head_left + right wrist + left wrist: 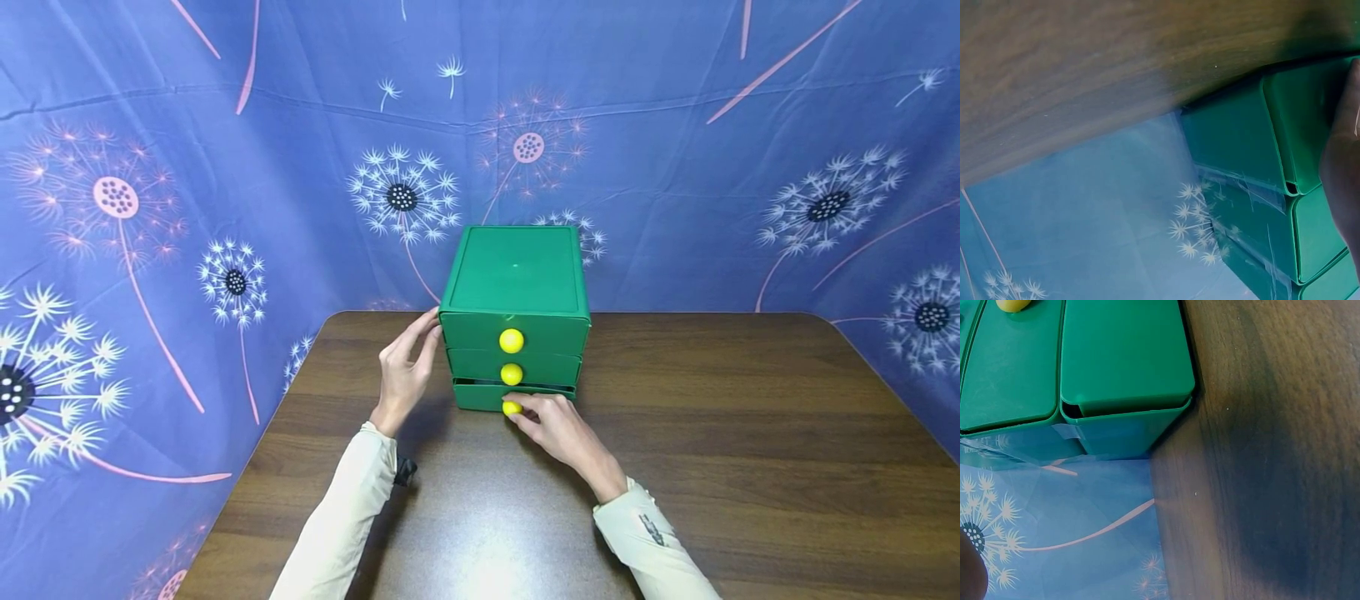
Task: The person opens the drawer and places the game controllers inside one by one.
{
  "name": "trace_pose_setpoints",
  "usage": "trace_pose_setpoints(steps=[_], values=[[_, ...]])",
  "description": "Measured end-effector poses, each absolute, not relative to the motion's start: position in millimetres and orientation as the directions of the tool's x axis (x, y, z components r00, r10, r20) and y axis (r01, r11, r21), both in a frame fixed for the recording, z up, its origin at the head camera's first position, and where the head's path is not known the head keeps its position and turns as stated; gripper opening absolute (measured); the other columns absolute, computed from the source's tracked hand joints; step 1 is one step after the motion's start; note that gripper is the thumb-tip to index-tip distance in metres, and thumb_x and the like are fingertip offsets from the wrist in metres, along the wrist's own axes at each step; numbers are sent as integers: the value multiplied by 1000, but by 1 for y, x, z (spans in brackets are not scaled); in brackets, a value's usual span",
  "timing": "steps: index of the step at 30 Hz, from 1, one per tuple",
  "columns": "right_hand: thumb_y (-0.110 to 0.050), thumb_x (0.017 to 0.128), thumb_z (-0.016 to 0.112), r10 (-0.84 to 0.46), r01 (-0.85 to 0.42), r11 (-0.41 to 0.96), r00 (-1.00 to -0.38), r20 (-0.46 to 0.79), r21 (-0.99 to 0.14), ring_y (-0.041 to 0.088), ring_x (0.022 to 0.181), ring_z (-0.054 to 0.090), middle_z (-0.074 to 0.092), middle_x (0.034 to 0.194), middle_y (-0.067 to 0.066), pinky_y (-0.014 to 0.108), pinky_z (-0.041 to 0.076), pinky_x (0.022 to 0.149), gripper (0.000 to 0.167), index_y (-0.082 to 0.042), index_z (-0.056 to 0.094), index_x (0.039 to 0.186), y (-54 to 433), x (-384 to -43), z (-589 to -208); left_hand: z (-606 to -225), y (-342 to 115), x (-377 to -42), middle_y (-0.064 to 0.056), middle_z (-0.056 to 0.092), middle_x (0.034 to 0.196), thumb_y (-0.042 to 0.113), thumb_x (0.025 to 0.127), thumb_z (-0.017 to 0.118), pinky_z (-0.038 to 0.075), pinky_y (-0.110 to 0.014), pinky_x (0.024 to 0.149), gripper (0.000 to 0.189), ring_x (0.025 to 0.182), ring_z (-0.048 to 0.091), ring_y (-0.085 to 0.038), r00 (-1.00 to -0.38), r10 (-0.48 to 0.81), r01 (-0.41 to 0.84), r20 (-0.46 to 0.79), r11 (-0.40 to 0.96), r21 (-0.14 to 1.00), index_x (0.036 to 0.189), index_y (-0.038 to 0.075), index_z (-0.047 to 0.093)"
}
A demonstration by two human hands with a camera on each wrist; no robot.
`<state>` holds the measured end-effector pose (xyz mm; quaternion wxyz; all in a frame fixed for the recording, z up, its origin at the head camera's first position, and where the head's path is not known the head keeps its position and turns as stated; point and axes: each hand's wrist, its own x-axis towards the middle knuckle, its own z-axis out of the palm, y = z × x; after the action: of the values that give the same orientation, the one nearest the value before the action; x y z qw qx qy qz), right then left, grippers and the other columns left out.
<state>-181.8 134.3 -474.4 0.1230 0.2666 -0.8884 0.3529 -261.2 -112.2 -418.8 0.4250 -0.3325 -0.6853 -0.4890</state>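
A green three-drawer cabinet [517, 271] stands at the table's far edge, with a round yellow knob on each drawer. My right hand [558, 429] pinches the yellow knob [512, 407] of the bottom drawer [477, 397], which sticks out slightly and leaves a dark gap above its front. Against the cabinet's left side, near the top front corner, rest the extended fingers of my left hand [403, 375]. The upper knob [512, 341] and middle knob [512, 374] are untouched. Only part of my right hand [1344, 169] shows in the right wrist view, beside the drawer fronts; the knob is hidden there.
The brown wooden table [750, 433] extends to both sides of the cabinet. Behind it hangs a blue cloth [660, 225] with dandelion prints, which also runs along the left side. Clear tape [1067, 430] shows on the cabinet's side.
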Motion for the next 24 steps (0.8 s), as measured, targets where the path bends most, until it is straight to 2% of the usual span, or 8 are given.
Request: trace_pose_setpoints(steps=[11,18,24], values=[[-7,95,77,-380,-558,610,-829,410,-562,8,78,65,76,103,3,30,60,68,21,-7,78,116,134,-184,-473,-419,-111,-262,-21,74,112,-19,89,71,59,-26,89,34,94,75,-35,-415,26,871,909,299,389,121,-8,70],[-7,94,78,-375,-562,615,-825,423,-553,8,79,68,75,94,0,28,61,69,21,-6,78,115,135,-186,-475,-420,-112,-263,-20,75,113,-19,89,70,59,-27,89,35,96,75,-32,-421,27,868,907,301,394,122,-7,71],[-7,94,78,-374,-558,612,-829,416,-560,9,80,69,75,93,0,29,61,69,22,-6,78,116,135,-188,-475,-420,-112,-261,-18,74,115,-17,90,70,59,-28,91,35,98,75,-32,-427,33,865,904,305,398,124,-6,70]])
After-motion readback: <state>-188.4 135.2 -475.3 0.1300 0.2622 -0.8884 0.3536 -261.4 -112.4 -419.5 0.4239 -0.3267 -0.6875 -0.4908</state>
